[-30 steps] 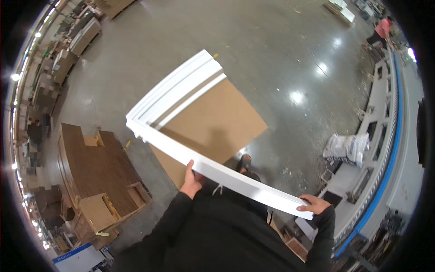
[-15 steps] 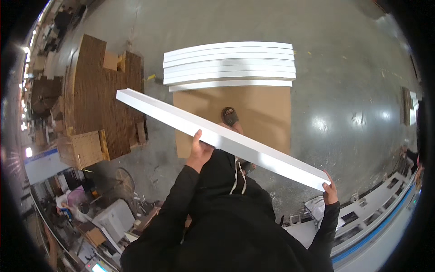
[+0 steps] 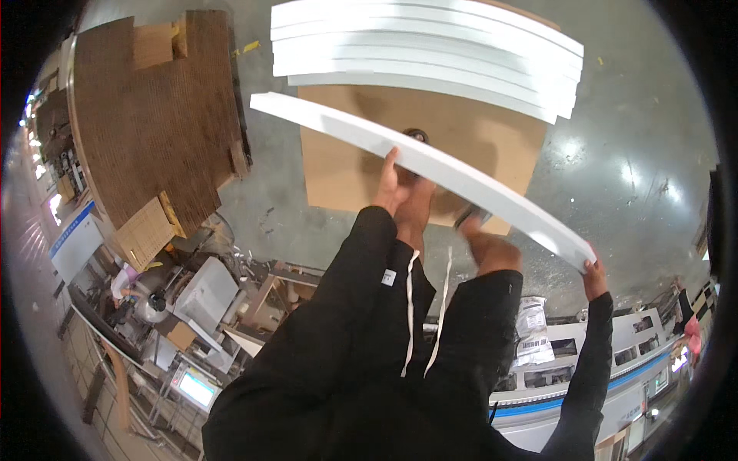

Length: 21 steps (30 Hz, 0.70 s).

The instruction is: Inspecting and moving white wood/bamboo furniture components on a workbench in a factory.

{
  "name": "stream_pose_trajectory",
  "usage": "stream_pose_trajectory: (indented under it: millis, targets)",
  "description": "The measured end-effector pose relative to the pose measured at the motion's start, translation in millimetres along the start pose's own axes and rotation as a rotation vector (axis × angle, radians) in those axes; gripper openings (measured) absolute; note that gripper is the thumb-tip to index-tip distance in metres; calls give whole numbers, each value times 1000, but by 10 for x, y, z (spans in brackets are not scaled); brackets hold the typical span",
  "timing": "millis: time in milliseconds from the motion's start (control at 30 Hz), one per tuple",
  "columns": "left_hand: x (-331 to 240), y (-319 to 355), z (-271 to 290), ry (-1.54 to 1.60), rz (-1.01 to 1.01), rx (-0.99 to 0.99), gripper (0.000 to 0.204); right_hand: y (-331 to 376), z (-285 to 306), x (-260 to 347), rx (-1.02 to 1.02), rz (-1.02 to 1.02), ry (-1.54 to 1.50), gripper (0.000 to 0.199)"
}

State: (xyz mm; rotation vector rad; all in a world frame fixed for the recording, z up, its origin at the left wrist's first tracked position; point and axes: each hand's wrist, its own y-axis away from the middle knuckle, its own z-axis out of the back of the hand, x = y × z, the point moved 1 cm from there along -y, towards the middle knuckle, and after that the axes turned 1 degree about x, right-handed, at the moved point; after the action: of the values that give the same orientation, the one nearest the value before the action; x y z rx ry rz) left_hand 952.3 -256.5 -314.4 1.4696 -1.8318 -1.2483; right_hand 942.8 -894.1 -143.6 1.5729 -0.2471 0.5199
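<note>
Person is holding one long white strip point(image 3: 461, 179) in the air in front of the legs, slanting from far left to near right above a tan sheet point(image 3: 346, 173). Left grip point(image 3: 393, 186) is grasping it around mid-length, thumb pressing the near face; fingers are going out of sight, so can't tell their wrap. Right grip point(image 3: 594, 282) is clasping the right end. Left end is overhanging unsupported, pointing toward a dark brown stack point(image 3: 154, 115); can't judge the gap. More white strips point(image 3: 423, 48) are lying along the sheet's far side, apart from the held one.

Handling: it's looking stiff and fairly light, though weight's a guess. Faces are looking smooth, so probably a bit slippery; corners are likely the fragile bit. For balance I'd be taking hold wider, each hand partway in from an end, fingers supporting the underside.
</note>
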Motion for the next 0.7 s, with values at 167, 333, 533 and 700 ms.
stream_pose_trajectory:
  millis: [167, 333, 533, 700]
  targets:
    - [200, -923, 37, 144, 24, 0, 77, -1296, 346, -42, 69, -55, 48, 97]
    - [364, -1757, 51, 91, -51, -67, 77, -2427, 718, -246, 66, -99, 105, 89]
    - [630, -2341, 89, -349, -121, 1, 58, -3298, 922, -122, 115, -72, -91, 73]
    - [251, -2569, -279, -38, -111, -341, 73, -3821, 24, 151, 1, -161, -168, 65]
